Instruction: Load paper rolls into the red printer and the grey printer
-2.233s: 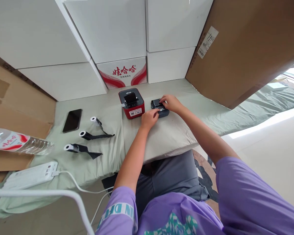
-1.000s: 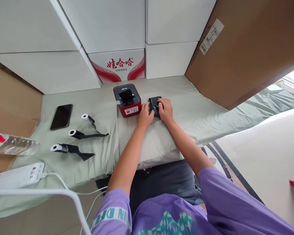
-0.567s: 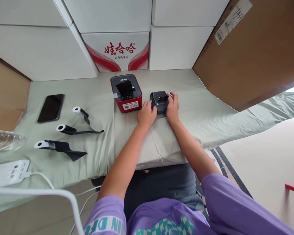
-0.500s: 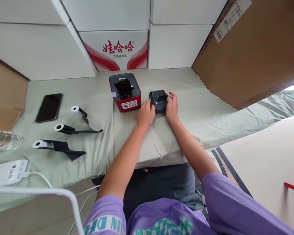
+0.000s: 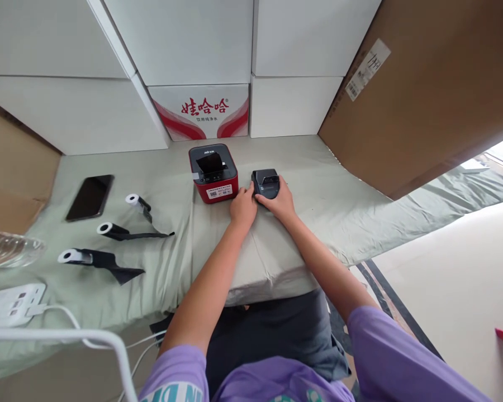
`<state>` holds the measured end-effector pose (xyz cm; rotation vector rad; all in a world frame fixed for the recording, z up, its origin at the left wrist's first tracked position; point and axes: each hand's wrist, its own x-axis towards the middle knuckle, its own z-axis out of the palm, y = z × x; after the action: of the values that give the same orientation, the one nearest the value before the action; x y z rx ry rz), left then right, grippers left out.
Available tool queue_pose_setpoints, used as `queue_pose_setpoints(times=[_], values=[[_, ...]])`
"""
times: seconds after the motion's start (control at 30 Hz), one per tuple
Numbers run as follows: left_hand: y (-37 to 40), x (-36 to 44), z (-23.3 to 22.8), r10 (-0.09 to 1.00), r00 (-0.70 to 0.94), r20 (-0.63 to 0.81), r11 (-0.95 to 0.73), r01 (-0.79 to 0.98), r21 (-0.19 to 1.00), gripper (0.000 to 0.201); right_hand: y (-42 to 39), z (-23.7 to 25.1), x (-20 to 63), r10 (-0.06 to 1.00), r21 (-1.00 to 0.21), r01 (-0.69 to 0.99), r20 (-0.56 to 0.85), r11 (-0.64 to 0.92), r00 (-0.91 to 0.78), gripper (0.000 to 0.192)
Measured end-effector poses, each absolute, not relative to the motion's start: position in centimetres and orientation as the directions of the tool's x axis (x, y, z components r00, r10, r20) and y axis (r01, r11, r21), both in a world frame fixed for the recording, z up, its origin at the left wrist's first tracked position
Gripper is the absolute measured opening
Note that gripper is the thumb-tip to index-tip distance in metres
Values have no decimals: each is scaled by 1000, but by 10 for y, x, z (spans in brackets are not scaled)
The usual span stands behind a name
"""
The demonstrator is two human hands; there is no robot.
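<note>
A small black portable printer (image 5: 266,186) sits on the cloth-covered table, a dark strip standing out of its top slot. My right hand (image 5: 281,200) grips it, thumb across the front and fingers along the right side. Against its left side, the bent fingers of my left hand (image 5: 243,207) hold the edge; their tips are partly hidden. Just left of that hand stands a larger red-and-black printer (image 5: 220,184) with a piece of black paper sticking up from its top and a white label on its front.
On the left lie a phone (image 5: 90,197) and several rolls of black paper (image 5: 109,230) with loose ends. A plastic bottle (image 5: 10,248) and a white power strip (image 5: 14,304) are at the left edge. White boxes (image 5: 199,111) stand behind, with a large cardboard box (image 5: 423,100) at right.
My right hand has moved from the printer's right side to bring its thumb across the front. The small printer has shifted slightly left. The view has tilted a little upward.
</note>
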<state>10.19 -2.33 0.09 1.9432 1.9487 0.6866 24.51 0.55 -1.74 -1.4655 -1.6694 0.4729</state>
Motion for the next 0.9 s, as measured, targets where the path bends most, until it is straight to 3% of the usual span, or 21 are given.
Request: queue_pose_setpoints(times=[0.17, 0.53, 0.77, 0.9], values=[[-23, 104, 2, 994, -80, 80, 28, 863, 505, 61, 3, -16, 247, 944, -726, 646, 328, 236, 23, 110], [-14, 103, -2, 991, -49, 126, -9, 905, 425, 52, 3, -13, 246, 931, -748, 598, 365, 286, 12, 92], [-10, 97, 12, 990, 92, 106, -119, 947, 299, 37, 7, -10, 253, 928, -739, 593, 370, 318, -36, 87], [-4, 85, 16, 976, 197, 95, -216, 934, 284, 46, 11, -12, 256, 929, -756, 572, 368, 319, -32, 91]])
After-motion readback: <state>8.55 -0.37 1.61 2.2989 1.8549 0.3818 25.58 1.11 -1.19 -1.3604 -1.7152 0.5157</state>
